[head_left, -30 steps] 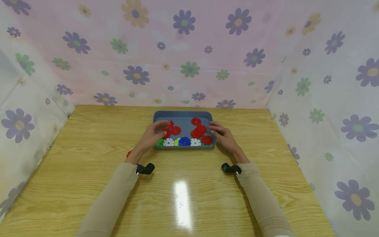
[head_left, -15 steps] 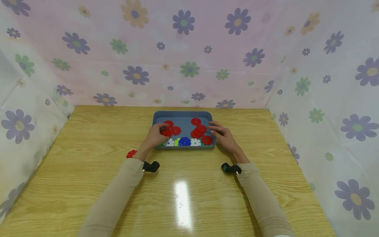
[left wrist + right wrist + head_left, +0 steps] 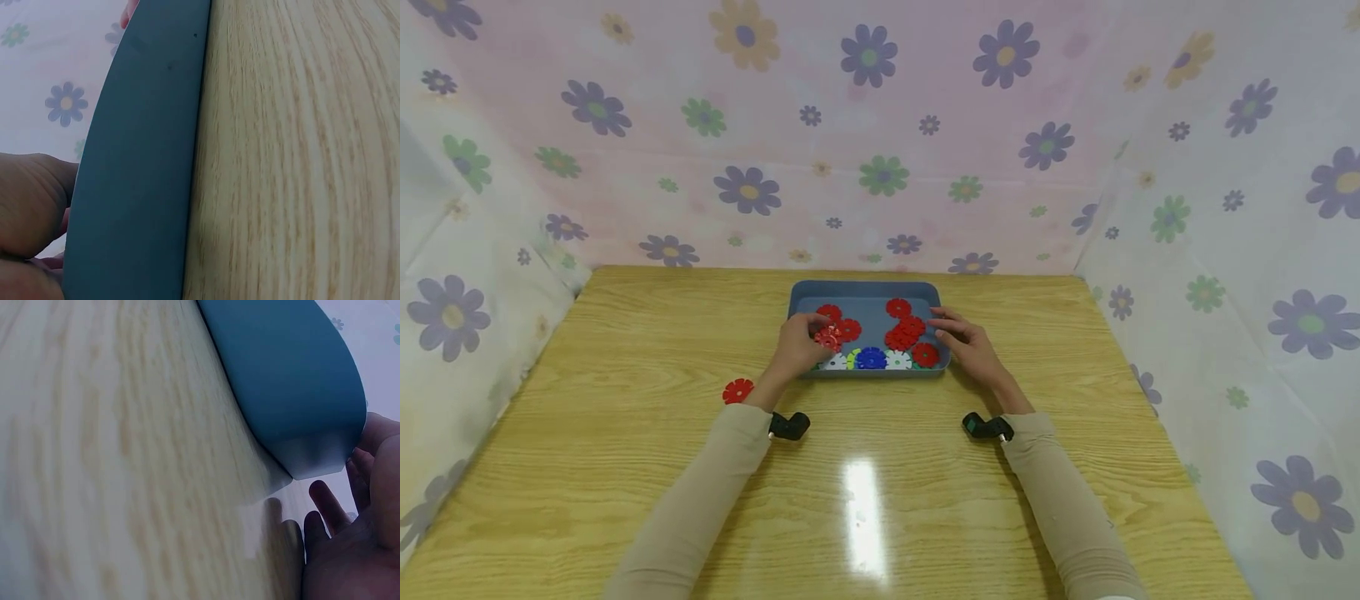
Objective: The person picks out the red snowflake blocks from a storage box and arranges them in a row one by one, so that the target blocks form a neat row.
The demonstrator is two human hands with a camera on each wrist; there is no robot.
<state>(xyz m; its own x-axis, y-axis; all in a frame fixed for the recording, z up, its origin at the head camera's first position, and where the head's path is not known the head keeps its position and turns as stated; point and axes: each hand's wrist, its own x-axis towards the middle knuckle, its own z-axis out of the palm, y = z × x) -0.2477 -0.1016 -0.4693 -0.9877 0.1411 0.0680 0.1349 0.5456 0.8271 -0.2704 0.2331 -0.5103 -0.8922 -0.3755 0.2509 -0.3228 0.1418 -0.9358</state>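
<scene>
A blue-grey tray (image 3: 865,291) lies at the back middle of the table with notched plastic discs in it. My left hand (image 3: 795,343) reaches over the tray's left side and pinches a shiny red notched disc (image 3: 828,337) between thumb and fingers. In the left wrist view, the tray's front wall (image 3: 134,162) hides most of that hand (image 3: 28,206). My right hand (image 3: 972,348) is at the tray's right rim, fingers loosely spread, thumb and fingertips right at the edge. Red discs (image 3: 905,333) lie overlapped in the tray's right half.
Along the tray's front side lie a blue disc (image 3: 872,358), white discs (image 3: 898,360) and yellow and green ones. One red disc (image 3: 738,391) lies on the wooden table (image 3: 880,467) beside my left wrist. Flower-patterned cloth (image 3: 880,125) stands behind and at both sides.
My left hand has lowered and shifted right into the tray, and its thumb and fingers have closed on a red disc. The red disc on the table shows more. The right hand stays put.
</scene>
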